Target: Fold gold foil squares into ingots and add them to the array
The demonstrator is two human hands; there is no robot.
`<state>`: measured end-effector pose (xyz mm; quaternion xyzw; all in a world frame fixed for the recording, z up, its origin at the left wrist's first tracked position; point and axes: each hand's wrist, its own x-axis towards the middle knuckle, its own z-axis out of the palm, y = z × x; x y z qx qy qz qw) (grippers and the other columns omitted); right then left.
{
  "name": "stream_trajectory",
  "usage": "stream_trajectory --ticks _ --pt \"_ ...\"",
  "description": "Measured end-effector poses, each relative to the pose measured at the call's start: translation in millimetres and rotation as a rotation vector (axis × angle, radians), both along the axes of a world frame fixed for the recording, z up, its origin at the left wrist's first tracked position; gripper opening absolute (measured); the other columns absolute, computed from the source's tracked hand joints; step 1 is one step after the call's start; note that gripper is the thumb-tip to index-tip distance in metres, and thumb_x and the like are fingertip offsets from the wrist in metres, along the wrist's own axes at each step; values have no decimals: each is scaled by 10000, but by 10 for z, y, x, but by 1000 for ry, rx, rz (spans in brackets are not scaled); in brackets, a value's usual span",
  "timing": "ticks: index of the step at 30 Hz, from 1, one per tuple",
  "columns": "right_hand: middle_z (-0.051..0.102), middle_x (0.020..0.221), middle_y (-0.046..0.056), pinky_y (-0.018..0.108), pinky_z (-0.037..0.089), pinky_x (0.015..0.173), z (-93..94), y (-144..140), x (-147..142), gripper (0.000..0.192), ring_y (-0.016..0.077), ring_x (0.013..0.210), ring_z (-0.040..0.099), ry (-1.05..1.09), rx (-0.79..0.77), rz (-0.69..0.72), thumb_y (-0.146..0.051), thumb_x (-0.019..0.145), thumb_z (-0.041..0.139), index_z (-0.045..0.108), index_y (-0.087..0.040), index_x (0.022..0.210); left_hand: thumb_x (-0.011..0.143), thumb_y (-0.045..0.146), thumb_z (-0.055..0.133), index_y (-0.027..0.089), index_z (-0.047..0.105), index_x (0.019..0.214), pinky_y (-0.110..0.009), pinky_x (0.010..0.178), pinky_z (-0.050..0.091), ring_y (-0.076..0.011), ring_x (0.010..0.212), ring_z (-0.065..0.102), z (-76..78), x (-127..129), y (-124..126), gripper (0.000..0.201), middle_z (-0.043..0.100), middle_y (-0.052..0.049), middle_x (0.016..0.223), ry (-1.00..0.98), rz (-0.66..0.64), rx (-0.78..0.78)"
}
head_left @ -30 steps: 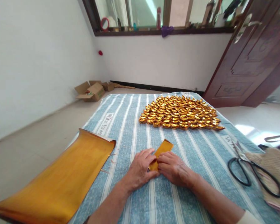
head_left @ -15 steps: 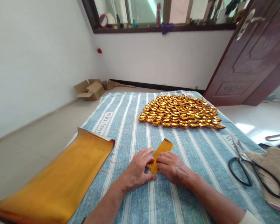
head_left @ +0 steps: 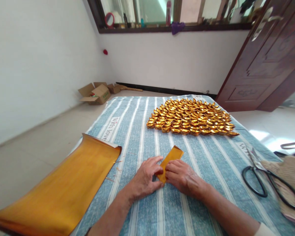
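Observation:
A folded strip of gold foil paper (head_left: 172,155) lies slantwise on the striped cloth (head_left: 135,131), its far end turned over in a darker corner. My left hand (head_left: 147,173) pinches the strip's near left edge with curled fingers and thumb. From the other side, my right hand (head_left: 183,175) presses bent fingers onto the strip's near end. Both hands rest low on the cloth, almost meeting; the fingertips partly hide the near fold. Beyond them sits a dense group of folded gold foil ingots (head_left: 191,116).
A large stack of gold foil sheets (head_left: 64,183) curls over the left edge. Black-handled scissors (head_left: 258,172) lie at right beside a beige knitted cloth (head_left: 288,173). Cardboard boxes (head_left: 98,93) stand on the floor near the wall. A brown door (head_left: 258,65) is at right.
My hands and the foil strip hold nearly the same position, with only a slight shift of the fingers at the near fold. The view has moved a little.

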<state>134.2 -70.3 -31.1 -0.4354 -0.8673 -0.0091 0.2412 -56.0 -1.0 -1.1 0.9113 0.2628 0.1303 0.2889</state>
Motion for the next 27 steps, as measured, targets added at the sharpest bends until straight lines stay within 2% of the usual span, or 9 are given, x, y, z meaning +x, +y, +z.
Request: stream_trajectory --ticks 12,17,22,27 --pt "595 813 26 309 417 725 -31 17 -14 126 166 800 526 -18 47 13 -225 948 477 579 -192 883 634 140 722 195 660 888 -437 1039 343 -290 1235 454 -4 -14 13 267 500 -100 1354 4 -8 1" --pt "592 816 37 313 403 710 -2 -3 -23 156 171 797 519 -9 42 3 -206 960 440 582 -184 898 704 111 668 193 658 827 -406 1029 360 -262 1209 481 -31 -18 17 148 529 -83 1324 -21 -3 20" --pt "588 811 41 318 409 717 -12 -5 -27 187 177 806 523 27 35 -26 -280 950 468 576 -183 832 747 135 650 185 650 772 -406 1028 367 -260 1205 489 -68 -25 30 56 543 -83 1310 -42 -2 35" --pt "600 821 48 316 421 710 -72 -5 -30 218 174 786 517 88 20 -65 -194 949 427 568 -181 783 800 177 621 180 651 751 -406 1013 382 -254 1178 510 -100 -9 34 58 562 -88 1289 -76 11 41"
